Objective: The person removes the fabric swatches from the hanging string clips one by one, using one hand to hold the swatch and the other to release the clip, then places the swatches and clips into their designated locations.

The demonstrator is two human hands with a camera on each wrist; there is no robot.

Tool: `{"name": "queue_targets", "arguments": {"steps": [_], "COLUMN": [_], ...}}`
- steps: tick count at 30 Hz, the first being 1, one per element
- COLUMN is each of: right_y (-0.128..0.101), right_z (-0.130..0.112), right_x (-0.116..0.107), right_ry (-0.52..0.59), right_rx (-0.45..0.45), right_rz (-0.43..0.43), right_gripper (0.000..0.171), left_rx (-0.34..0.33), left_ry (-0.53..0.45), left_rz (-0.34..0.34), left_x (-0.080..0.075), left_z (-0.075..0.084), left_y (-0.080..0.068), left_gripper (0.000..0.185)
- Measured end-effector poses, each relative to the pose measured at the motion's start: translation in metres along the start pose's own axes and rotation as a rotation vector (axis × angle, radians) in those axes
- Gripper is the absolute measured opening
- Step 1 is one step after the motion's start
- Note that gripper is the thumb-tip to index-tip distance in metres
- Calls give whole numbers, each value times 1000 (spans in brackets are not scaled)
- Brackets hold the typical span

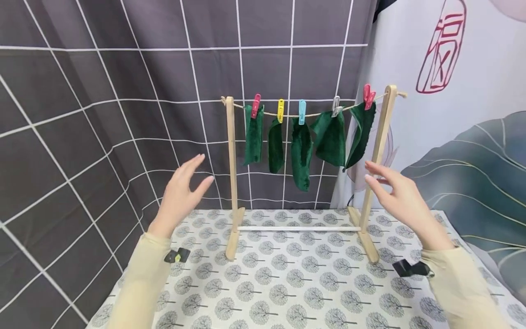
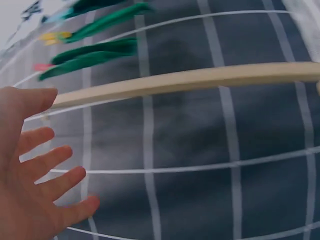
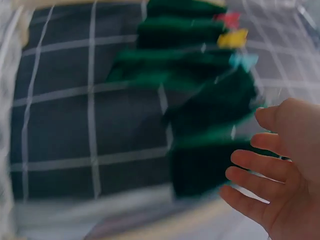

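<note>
Several dark green cloths (image 1: 301,155) hang by clothespins from a string (image 1: 271,114) tied between the two posts of a small wooden rack. The clothespins are red (image 1: 256,106), yellow (image 1: 281,111), blue (image 1: 302,112) and clear, with another red one (image 1: 368,97) at the right end. My left hand (image 1: 179,196) is raised in the air left of the left post (image 1: 232,160), fingers spread and holding nothing. On the other side, my right hand (image 1: 396,196) hovers by the right post (image 1: 380,146), its fingers extended and nothing in them.
The rack stands on a table covered with a tree-patterned cloth (image 1: 271,278); a white bar (image 1: 300,228) joins its feet. Behind hangs a dark grid curtain (image 1: 156,68). To the right is a pale curtain with a leaf print (image 1: 481,169).
</note>
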State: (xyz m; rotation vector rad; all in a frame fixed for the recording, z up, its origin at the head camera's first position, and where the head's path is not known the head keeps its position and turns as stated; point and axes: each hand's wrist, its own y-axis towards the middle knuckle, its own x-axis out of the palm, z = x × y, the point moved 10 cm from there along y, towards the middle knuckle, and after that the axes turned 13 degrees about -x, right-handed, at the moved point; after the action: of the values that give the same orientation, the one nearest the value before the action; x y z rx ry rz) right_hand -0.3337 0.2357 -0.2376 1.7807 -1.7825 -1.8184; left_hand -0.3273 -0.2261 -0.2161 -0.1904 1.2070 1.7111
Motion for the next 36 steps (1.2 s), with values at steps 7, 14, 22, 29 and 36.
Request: {"name": "queue_targets", "arguments": {"steps": [7,14,22,29,36], "right_y": [49,89,129,154,172], "right_z": [-50,-87,-99,-99,-100], "right_x": [10,25,69,99,126], "right_ry": [144,249,388,559,611], "right_rx": [-82,-154,-107,-7,64], "right_rz": [33,72,-14,-65,-97], "right_gripper": [46,39,39,40,43], "left_rx": [-55,-51,-8,-12,-36], "left_ry": [-383,-532,-550,-427,-278], "left_rz": [2,-36,-123,-197,-237], "left_x": [-25,-28,-9,8,22], "left_z": [38,72,98,119,133], "left_y": [36,73,104,131,151], "left_gripper": [49,48,43,44,48]}}
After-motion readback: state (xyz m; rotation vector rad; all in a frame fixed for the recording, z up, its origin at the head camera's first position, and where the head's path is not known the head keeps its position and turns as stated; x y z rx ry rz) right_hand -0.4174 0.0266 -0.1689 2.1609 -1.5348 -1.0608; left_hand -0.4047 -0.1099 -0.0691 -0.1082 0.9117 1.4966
